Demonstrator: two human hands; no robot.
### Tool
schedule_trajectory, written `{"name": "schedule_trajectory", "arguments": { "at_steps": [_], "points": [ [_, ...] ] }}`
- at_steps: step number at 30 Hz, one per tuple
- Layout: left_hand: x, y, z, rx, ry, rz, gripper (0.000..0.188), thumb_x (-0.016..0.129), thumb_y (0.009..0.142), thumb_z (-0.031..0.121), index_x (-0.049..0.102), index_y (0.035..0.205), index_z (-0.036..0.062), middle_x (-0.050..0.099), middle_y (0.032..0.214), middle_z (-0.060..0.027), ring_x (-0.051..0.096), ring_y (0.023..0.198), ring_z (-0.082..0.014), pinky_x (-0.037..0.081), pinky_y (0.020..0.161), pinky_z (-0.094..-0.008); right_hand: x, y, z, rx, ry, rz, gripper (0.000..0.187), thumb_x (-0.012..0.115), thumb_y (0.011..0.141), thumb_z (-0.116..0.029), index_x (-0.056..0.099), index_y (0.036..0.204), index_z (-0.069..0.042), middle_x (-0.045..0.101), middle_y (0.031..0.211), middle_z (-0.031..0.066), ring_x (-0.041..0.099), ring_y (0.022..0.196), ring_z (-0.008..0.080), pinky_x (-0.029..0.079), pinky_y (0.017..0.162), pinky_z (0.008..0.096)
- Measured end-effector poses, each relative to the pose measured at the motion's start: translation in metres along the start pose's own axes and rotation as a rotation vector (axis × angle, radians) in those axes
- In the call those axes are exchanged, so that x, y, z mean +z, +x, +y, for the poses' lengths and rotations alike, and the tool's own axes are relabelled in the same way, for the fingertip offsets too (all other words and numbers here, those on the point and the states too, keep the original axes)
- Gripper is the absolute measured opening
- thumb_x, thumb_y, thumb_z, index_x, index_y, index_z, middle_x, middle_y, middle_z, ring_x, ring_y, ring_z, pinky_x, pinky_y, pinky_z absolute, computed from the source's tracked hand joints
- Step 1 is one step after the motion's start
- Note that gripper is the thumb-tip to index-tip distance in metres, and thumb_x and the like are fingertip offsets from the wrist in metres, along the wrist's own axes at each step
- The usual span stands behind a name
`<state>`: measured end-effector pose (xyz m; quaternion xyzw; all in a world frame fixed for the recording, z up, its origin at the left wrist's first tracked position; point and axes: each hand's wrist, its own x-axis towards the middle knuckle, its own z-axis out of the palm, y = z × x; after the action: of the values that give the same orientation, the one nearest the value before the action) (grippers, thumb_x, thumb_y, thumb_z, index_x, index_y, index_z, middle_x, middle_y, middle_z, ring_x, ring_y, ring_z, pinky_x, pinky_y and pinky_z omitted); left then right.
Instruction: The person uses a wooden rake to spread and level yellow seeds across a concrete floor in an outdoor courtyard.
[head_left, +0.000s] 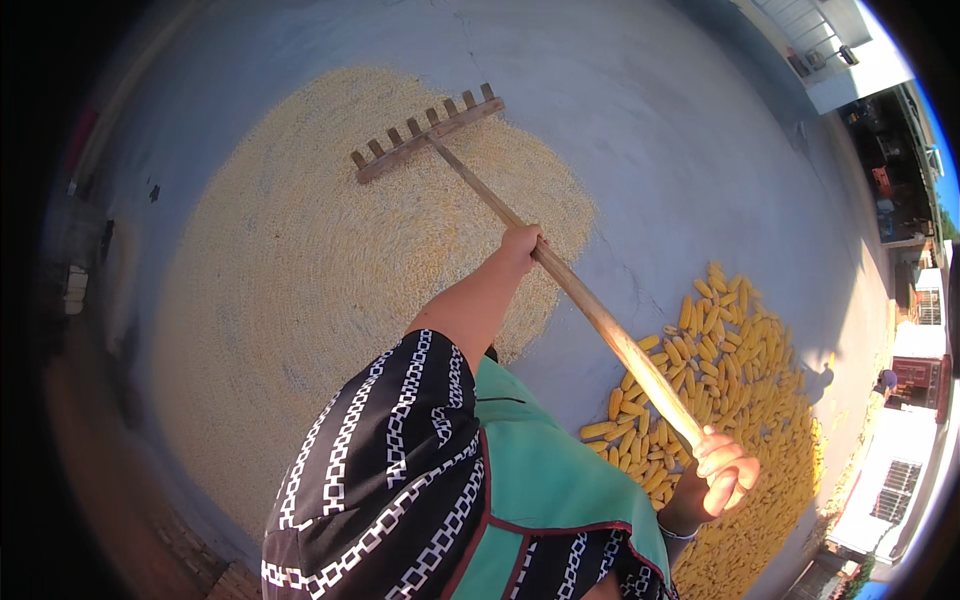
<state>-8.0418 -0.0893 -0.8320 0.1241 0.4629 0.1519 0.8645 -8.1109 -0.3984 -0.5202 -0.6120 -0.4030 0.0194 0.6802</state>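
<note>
I hold a wooden rake (610,330) across the front of my body with both hands. My left hand (522,246) is closed round the handle partway along, the arm stretched forward. Near the end of the handle, my right hand (722,472) is wrapped round it, close to my body. The toothed rake head (430,140) is at the far edge of a wide, flat layer of pale yellow maize kernels (300,260), its blunt teeth pointing away from me. Whether the head touches the kernels cannot be made out.
A large heap of yellow corn cobs (740,400) lies to the right on the grey concrete floor (660,130). White buildings (890,470) stand along the right edge. Another person (886,381) is far off there. A teal apron (560,450) covers my front.
</note>
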Motion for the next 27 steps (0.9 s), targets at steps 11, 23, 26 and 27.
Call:
{"name": "schedule_trajectory", "arguments": {
  "at_steps": [11,23,26,27],
  "points": [
    [-0.107,-0.121,-0.051,-0.071,0.559,-0.057,0.018,0.055,0.069,0.008,0.048,0.081,-0.0040,0.051,0.074,-0.0124,0.054,0.057,-0.0221,0.048,0.044,-0.0313,0.107,-0.171,-0.039,0.190,-0.142,0.364,0.015,0.038,0.082,-0.013,0.037,0.072,-0.003,0.042,0.066,0.0066,0.046,0.073,0.0207,0.037,0.079,0.0388],
    [-0.301,-0.244,-0.033,-0.248,0.842,-0.107,0.017,0.057,0.069,0.012,0.050,0.080,0.0012,0.050,0.069,-0.0078,0.053,0.059,-0.0190,0.048,0.049,-0.0327,0.260,-0.359,-0.226,0.228,-0.337,0.663,0.024,0.046,0.080,-0.025,0.035,0.068,-0.007,0.041,0.056,0.0041,0.046,0.061,0.0175,0.040,0.075,0.0404],
    [-0.358,-0.264,-0.034,-0.290,0.858,-0.123,0.017,0.058,0.068,0.012,0.049,0.078,0.0016,0.050,0.068,-0.0073,0.052,0.058,-0.0184,0.048,0.049,-0.0325,0.310,-0.404,-0.267,0.264,-0.377,0.697,0.026,0.045,0.081,-0.028,0.033,0.068,-0.008,0.039,0.056,0.0027,0.045,0.063,0.0165,0.038,0.078,0.0400],
    [-0.367,-0.284,-0.031,-0.281,0.851,-0.120,0.015,0.057,0.067,0.011,0.049,0.076,0.0010,0.050,0.067,-0.0072,0.052,0.056,-0.0186,0.047,0.047,-0.0323,0.323,-0.417,-0.281,0.258,-0.353,0.692,0.024,0.043,0.082,-0.025,0.033,0.069,-0.009,0.037,0.057,0.0024,0.044,0.066,0.0165,0.036,0.080,0.0399]
  ]
}}
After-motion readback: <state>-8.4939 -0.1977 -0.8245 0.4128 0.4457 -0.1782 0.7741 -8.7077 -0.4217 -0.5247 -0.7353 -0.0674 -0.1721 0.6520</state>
